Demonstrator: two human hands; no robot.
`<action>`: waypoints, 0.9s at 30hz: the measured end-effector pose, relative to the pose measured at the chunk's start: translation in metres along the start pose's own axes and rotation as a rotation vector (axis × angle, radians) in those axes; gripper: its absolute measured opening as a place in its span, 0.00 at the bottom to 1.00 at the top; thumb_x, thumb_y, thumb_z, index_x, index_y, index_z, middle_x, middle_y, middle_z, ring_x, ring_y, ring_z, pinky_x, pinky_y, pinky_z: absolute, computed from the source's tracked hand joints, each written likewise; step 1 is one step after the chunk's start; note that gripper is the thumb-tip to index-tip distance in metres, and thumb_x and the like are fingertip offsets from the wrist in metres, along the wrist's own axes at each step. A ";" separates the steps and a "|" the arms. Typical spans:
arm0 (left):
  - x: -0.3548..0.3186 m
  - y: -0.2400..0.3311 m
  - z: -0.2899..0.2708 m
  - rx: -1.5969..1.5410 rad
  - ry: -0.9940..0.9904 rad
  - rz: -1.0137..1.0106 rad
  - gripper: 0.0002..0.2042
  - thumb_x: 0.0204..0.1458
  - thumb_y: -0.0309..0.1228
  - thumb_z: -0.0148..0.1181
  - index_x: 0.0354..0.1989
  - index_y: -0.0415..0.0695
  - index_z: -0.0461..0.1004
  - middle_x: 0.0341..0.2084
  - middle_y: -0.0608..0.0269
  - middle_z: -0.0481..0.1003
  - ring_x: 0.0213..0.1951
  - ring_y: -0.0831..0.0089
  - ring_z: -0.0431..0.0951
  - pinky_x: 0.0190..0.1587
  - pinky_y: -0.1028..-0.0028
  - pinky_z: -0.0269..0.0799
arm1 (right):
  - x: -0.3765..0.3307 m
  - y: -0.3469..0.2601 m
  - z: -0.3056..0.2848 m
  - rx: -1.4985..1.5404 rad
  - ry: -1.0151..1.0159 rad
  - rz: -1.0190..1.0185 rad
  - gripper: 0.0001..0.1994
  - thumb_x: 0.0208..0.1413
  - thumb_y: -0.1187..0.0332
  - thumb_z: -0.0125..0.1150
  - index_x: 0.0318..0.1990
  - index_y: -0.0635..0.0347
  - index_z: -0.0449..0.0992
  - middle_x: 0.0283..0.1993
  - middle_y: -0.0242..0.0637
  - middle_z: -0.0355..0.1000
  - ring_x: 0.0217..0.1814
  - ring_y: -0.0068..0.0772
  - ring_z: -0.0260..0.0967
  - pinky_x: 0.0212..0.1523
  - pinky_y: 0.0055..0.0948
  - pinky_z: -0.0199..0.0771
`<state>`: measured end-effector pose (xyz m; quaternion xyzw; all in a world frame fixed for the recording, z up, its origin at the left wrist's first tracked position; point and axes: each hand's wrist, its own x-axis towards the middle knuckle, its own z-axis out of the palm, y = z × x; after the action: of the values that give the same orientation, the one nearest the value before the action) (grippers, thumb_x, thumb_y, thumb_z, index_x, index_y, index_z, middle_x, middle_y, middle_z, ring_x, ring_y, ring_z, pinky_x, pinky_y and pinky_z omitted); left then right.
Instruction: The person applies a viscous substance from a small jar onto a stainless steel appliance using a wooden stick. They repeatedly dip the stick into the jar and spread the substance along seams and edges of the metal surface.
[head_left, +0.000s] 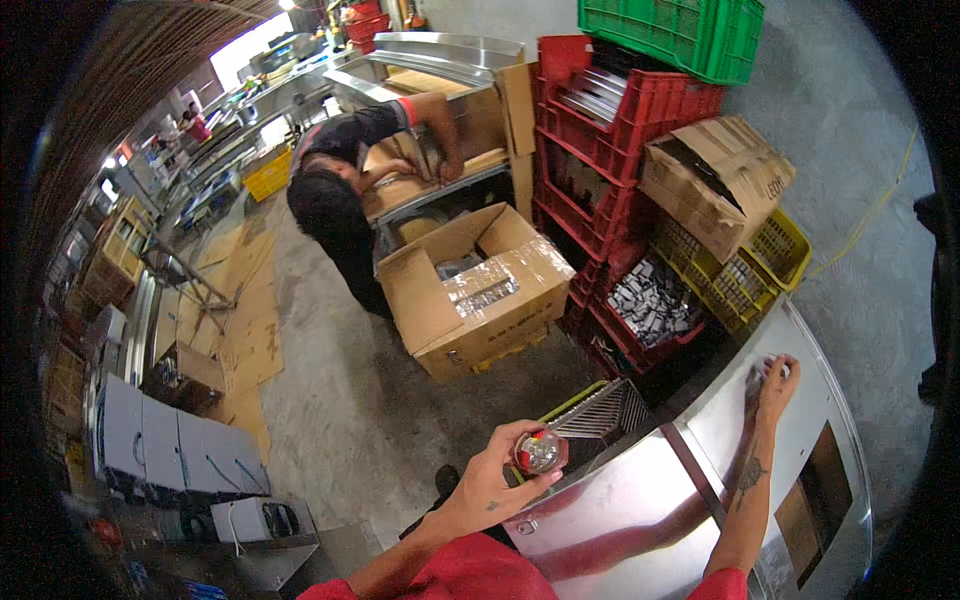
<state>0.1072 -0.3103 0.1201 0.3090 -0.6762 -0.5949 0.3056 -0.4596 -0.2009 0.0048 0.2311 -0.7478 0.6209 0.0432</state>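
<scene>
My left hand (493,478) is wrapped round a small round container (541,454), clear and shiny on its upward face with red and yellow at its side. I cannot make out its exact kind. It is held above the near edge of a shiny sheet-metal panel (620,492). Farther right, my right hand (778,385) is at the panel's far part, with fingertips pinched together close to the surface. Whatever is between those fingers is too small to make out. A rectangular cutout (815,503) lies beside my right forearm.
Red crates (610,165) are stacked beyond the panel, one with small metal pieces (655,302). A yellow crate (785,250) carries a torn cardboard box (718,180). An open carton (490,325) stands ahead, where another person (345,190) bends over a metal unit.
</scene>
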 end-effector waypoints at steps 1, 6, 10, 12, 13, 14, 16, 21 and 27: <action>-0.005 -0.003 -0.006 -0.007 0.018 0.005 0.34 0.59 0.23 0.76 0.70 0.38 0.61 0.59 0.53 0.77 0.62 0.67 0.80 0.66 0.65 0.75 | -0.001 -0.005 0.002 -0.014 0.005 -0.021 0.13 0.78 0.61 0.58 0.52 0.66 0.73 0.50 0.43 0.76 0.49 0.35 0.81 0.51 0.34 0.83; -0.016 -0.019 -0.027 -0.071 0.050 0.009 0.34 0.59 0.22 0.76 0.70 0.39 0.61 0.59 0.53 0.77 0.62 0.67 0.80 0.66 0.65 0.76 | -0.002 -0.034 -0.028 0.068 0.092 -0.094 0.14 0.78 0.60 0.57 0.54 0.65 0.74 0.51 0.41 0.76 0.50 0.34 0.80 0.53 0.34 0.82; -0.034 -0.012 -0.047 -0.067 0.088 0.019 0.35 0.57 0.25 0.78 0.70 0.40 0.62 0.58 0.54 0.77 0.62 0.67 0.80 0.65 0.65 0.76 | -0.066 -0.119 -0.014 0.099 0.085 -0.103 0.14 0.78 0.60 0.57 0.53 0.64 0.75 0.49 0.40 0.77 0.47 0.30 0.79 0.51 0.31 0.80; -0.042 -0.010 -0.059 -0.083 0.086 0.043 0.36 0.56 0.26 0.80 0.69 0.40 0.63 0.58 0.55 0.77 0.61 0.67 0.80 0.65 0.65 0.77 | -0.109 -0.158 -0.013 0.095 0.070 -0.097 0.13 0.78 0.60 0.58 0.52 0.63 0.76 0.48 0.39 0.77 0.46 0.29 0.79 0.48 0.30 0.78; -0.045 -0.009 -0.065 -0.113 0.088 0.077 0.37 0.55 0.27 0.81 0.69 0.40 0.63 0.58 0.55 0.77 0.60 0.68 0.81 0.65 0.66 0.77 | -0.132 -0.171 -0.014 0.093 0.039 -0.099 0.13 0.78 0.60 0.59 0.54 0.63 0.76 0.48 0.38 0.77 0.46 0.29 0.78 0.48 0.30 0.77; -0.047 -0.009 -0.074 -0.098 0.091 0.083 0.37 0.55 0.27 0.81 0.69 0.40 0.63 0.58 0.55 0.77 0.60 0.68 0.81 0.65 0.66 0.77 | -0.158 -0.186 -0.012 0.086 0.006 -0.098 0.14 0.77 0.60 0.59 0.55 0.63 0.76 0.48 0.37 0.76 0.46 0.29 0.77 0.48 0.29 0.77; -0.061 -0.014 -0.094 -0.068 0.093 0.059 0.36 0.55 0.27 0.81 0.68 0.40 0.64 0.58 0.55 0.77 0.59 0.69 0.81 0.64 0.67 0.77 | -0.220 -0.225 0.009 0.152 -0.065 -0.160 0.12 0.77 0.61 0.59 0.54 0.62 0.77 0.47 0.36 0.75 0.45 0.27 0.76 0.44 0.28 0.75; -0.103 -0.019 -0.155 -0.129 0.102 0.087 0.36 0.55 0.27 0.81 0.68 0.41 0.64 0.57 0.56 0.76 0.59 0.68 0.81 0.65 0.66 0.77 | -0.360 -0.287 0.062 0.228 -0.216 -0.052 0.09 0.78 0.66 0.57 0.52 0.63 0.73 0.56 0.40 0.72 0.43 0.28 0.79 0.41 0.29 0.79; -0.153 -0.023 -0.214 -0.080 0.084 0.030 0.36 0.55 0.30 0.81 0.68 0.40 0.65 0.58 0.56 0.75 0.59 0.68 0.80 0.63 0.66 0.79 | -0.487 -0.354 0.112 0.311 -0.311 0.018 0.07 0.78 0.69 0.54 0.50 0.65 0.71 0.58 0.44 0.68 0.42 0.30 0.79 0.42 0.30 0.80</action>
<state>0.3709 -0.3248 0.1131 0.3110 -0.6431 -0.6032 0.3549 0.1401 -0.2077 0.1300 0.3212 -0.6426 0.6862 -0.1143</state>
